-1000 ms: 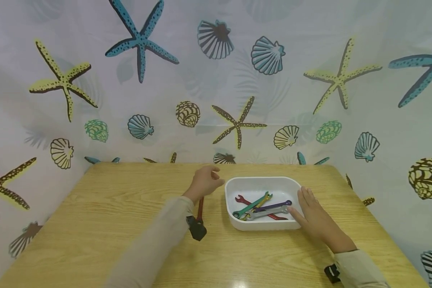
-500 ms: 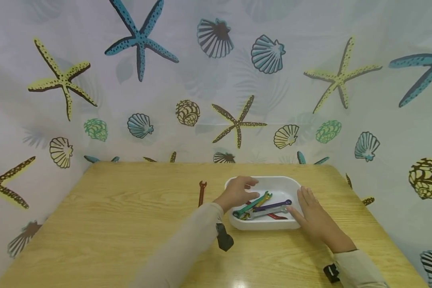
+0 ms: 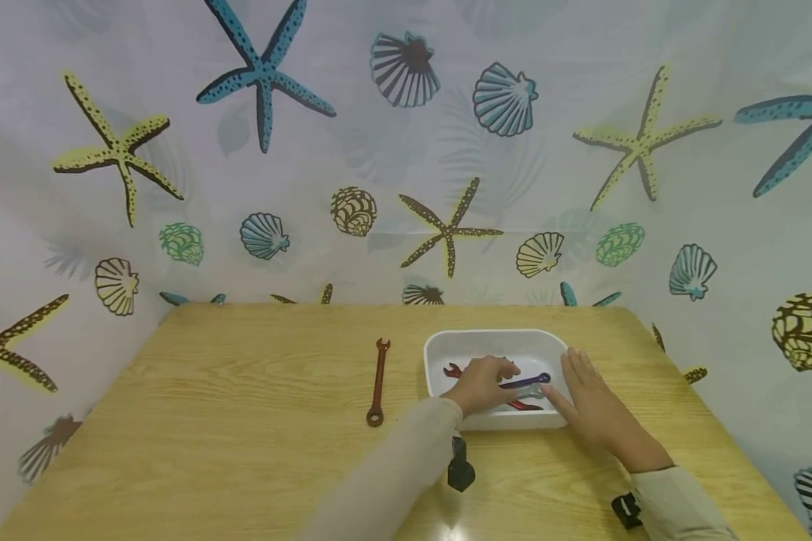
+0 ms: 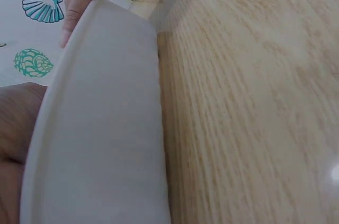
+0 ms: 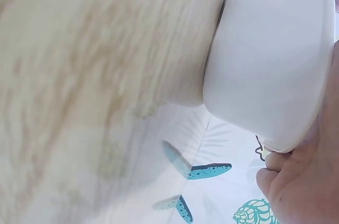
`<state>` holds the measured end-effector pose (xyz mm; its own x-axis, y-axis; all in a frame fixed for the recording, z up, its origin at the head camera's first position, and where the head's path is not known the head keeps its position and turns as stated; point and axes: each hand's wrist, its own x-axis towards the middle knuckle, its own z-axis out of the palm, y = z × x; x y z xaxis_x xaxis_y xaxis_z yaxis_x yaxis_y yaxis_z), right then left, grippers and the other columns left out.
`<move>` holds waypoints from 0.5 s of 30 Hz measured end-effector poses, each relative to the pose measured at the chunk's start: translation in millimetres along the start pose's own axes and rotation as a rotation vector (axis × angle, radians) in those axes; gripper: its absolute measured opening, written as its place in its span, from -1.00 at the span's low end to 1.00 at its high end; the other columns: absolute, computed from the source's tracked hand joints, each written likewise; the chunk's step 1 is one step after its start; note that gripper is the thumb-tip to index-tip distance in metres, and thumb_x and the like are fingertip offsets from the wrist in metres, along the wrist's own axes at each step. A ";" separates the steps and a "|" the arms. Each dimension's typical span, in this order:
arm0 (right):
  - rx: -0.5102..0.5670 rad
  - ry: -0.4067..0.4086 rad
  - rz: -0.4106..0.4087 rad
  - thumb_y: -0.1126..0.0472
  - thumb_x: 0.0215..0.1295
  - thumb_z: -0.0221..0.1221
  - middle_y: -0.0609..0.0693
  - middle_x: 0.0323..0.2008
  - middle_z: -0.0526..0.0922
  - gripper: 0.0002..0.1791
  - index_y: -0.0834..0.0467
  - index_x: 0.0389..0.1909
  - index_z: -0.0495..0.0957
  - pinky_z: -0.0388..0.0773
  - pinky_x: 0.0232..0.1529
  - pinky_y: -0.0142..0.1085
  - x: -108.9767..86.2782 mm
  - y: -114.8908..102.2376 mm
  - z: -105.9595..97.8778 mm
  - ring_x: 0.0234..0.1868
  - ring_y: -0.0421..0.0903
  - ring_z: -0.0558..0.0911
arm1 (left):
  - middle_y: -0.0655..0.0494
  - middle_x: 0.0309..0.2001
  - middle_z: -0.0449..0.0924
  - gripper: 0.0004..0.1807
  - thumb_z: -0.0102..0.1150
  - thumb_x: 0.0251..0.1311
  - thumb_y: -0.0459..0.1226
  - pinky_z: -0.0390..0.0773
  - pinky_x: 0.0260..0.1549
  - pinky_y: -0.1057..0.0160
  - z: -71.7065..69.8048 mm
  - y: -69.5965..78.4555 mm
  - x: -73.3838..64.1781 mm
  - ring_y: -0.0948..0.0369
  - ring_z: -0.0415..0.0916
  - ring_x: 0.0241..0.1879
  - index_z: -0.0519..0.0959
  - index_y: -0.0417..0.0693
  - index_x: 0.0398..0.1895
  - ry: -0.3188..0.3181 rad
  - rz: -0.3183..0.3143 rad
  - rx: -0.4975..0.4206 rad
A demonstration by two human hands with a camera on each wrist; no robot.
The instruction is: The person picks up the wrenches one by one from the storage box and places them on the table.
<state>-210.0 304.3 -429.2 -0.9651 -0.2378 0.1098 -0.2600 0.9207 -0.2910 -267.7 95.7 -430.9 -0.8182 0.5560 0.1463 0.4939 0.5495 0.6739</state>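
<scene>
Left hand [image 3: 482,385] reaches down into the white tray [image 3: 514,422], fingers bent; whether it grips anything cannot be told. Right hand [image 3: 592,406] lies with straight fingers against the tray's right end, clenching nothing. Around the left hand in the tray, the purple wrench [image 3: 531,380] and silver wrench [image 3: 527,391] show to its right, and the red wrench [image 3: 526,406] shows on either side. The tray sits near the far edge of the wooden table [image 3: 243,421], right of its middle. Left of the tray, 1 dark red wrench [image 3: 379,379] points its open end toward that edge. Behind hangs a shell-and-starfish cloth [image 3: 298,173].
</scene>
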 end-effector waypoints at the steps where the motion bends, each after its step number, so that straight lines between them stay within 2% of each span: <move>1: -0.001 0.000 0.000 -0.21 0.45 -0.15 0.45 0.44 -0.20 -0.08 0.53 0.39 -0.11 -0.06 0.32 0.27 0.5 0.1 -0.3 0.45 0.37 -0.19 | 0.00 -0.12 0.68 -0.63 0.36 0.06 -0.32 0.50 -0.14 0.40 1.9 -0.6 0.8 0.20 0.60 -0.13 0.63 -0.16 -0.02 0.001 -0.007 0.019; 6: -0.004 0.001 0.005 -0.20 0.46 -0.15 0.45 0.44 -0.20 -0.08 0.52 0.40 -0.12 -0.07 0.33 0.26 1.3 0.4 -1.4 0.44 0.37 -0.19 | 0.11 -0.18 0.70 -0.63 0.40 -0.01 -0.32 0.49 -0.16 0.40 6.2 -1.2 3.0 0.27 0.60 -0.18 0.66 -0.06 -0.05 -0.007 -0.067 0.092; 11: 0.001 0.009 0.000 -0.20 0.45 -0.14 0.46 0.43 -0.19 -0.08 0.52 0.40 -0.11 -0.06 0.32 0.27 1.1 1.2 -1.2 0.44 0.38 -0.18 | 0.21 -0.24 0.69 -0.65 0.40 -0.07 -0.32 0.50 -0.28 0.38 8.1 -0.6 3.2 0.31 0.58 -0.25 0.70 0.03 -0.12 0.011 -0.113 0.168; 15: -0.001 0.000 0.001 -0.21 0.45 -0.15 0.45 0.44 -0.21 -0.07 0.52 0.40 -0.13 -0.07 0.32 0.27 1.2 2.8 0.4 0.45 0.37 -0.21 | 0.27 -0.26 0.68 -0.64 0.41 -0.12 -0.33 0.49 -0.35 0.35 8.5 0.4 2.5 0.31 0.56 -0.27 0.71 0.09 -0.15 0.009 -0.128 0.225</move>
<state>-211.8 306.5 -430.3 -0.9654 -0.2366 0.1092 -0.2586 0.9215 -0.2898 -267.0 102.5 -436.4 -0.8805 0.4677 0.0774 0.4382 0.7407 0.5092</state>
